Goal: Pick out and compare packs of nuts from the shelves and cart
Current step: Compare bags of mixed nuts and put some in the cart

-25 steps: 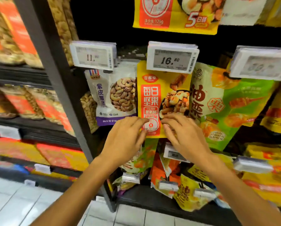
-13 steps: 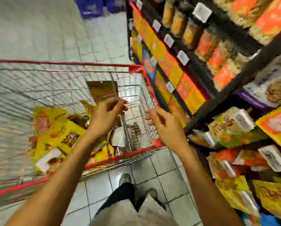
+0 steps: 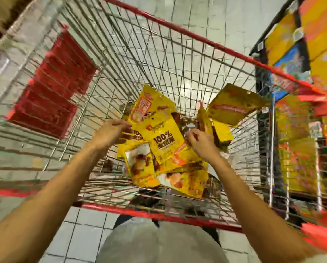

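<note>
both hands reach into the wire cart [image 3: 177, 33]: the left hand [image 3: 109, 132] pinches the "100%" yellow nut pack [image 3: 163, 143] (atop other packs), the right hand [image 3: 200, 142] grips its opposite edge.

Shelves [image 3: 301, 54] smeared by blur; their packs perhaps unreadable.

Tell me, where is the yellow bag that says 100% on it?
The yellow 100% pack lies in the middle of the head view, on the pile inside the cart, between the left hand and right hand.
</note>
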The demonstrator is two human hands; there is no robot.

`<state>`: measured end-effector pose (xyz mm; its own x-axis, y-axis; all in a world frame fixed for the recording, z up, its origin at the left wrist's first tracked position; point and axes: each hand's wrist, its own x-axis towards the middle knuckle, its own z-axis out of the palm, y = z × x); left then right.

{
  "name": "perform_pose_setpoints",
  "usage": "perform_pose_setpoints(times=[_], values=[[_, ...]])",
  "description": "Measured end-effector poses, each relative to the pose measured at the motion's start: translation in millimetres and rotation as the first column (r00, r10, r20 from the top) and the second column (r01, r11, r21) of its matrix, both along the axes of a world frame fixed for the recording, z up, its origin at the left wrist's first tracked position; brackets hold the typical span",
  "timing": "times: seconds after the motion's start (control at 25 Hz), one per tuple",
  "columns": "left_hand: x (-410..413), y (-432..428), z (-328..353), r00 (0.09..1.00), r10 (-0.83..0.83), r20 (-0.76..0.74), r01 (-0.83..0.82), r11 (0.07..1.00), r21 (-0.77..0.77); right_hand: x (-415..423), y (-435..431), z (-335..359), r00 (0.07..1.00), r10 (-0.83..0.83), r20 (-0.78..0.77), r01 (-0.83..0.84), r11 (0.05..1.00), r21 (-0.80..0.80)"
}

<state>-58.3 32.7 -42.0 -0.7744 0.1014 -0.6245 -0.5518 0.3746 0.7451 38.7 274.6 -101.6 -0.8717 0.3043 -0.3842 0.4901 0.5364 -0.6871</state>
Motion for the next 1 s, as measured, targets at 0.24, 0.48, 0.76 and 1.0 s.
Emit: perform_pose_setpoints(times=[0.24, 0.48, 0.76, 1.0], values=[[-51, 29, -125, 0.959, 0.025, 0.282, 0.01, 0.992, -0.124, -70, 14, -101, 0.961, -0.087, 0.264, 0.088, 0.996, 0.007], [-60, 54, -217, 0.957, 0.115, 0.267, -0.082, 0.988, -0.133, -100, 6, -184, 0.94, -0.066, 0.334, 0.156, 0.956, -0.249], [-46, 67, -172, 0.991, 0.108, 0.073, -0.107, 0.994, -0.018, -62, 1, -146, 0.946, -0.17, 0.277, 0.244, 0.935, -0.257], [-101, 68, -117, 0.991, -0.049, -0.125, 0.052, 0.999, 0.017, -46, 12, -72, 0.863, -0.473, 0.176, 0.502, 0.771, -0.391]])
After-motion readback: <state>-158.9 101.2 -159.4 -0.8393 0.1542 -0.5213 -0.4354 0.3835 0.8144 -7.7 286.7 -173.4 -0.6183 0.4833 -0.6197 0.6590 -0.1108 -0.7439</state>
